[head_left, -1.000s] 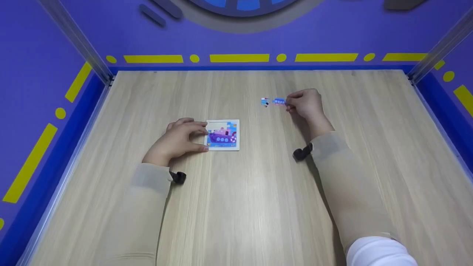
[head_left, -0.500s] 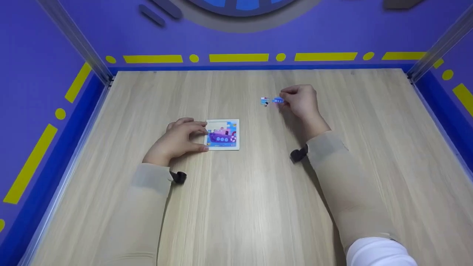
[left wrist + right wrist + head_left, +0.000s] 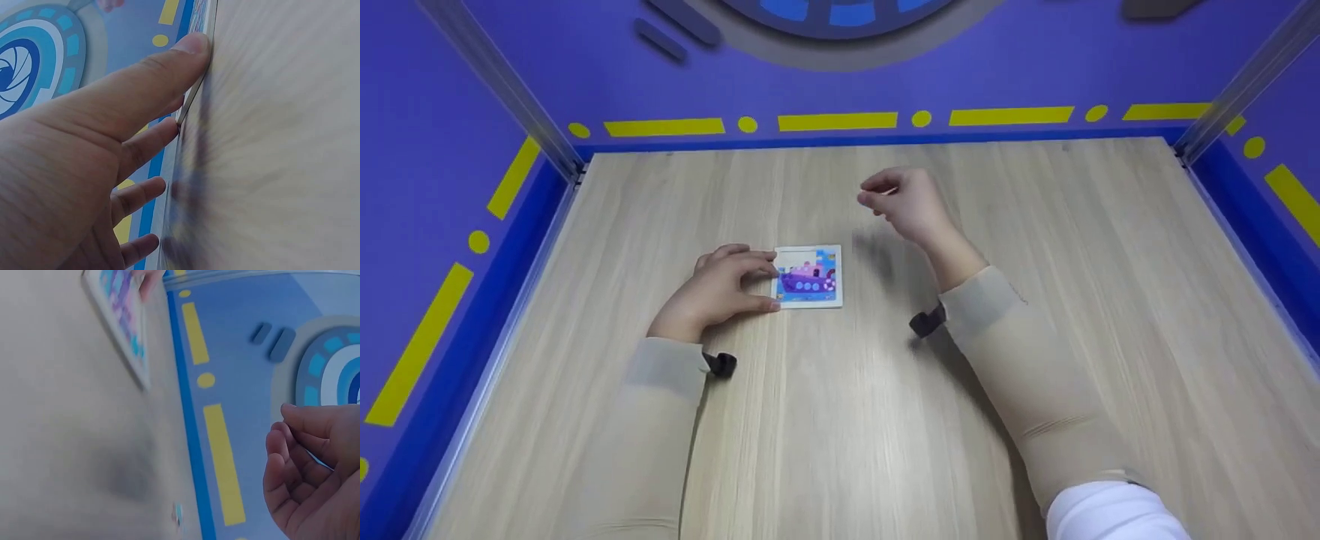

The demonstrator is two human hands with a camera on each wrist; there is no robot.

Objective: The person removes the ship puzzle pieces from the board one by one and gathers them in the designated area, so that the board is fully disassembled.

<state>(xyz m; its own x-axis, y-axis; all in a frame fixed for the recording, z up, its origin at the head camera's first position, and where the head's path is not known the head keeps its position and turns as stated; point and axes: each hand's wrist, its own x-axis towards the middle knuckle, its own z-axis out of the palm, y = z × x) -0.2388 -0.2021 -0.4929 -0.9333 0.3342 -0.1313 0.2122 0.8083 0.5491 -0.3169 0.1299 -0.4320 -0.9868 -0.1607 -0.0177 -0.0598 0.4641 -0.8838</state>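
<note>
Your head view looks forward and down from the near side. Your wrist views, set close in, face the far wall and share the picture puzzle.

In the head view, the tabletop filling the lower frame looks like smooth wood grain with a soft sheen. Near centre, the puzzle tray has a smooth white rim, card or plastic unclear. The sleeve at lower right is matt cloth; the upper-left post, dull metal.
</note>
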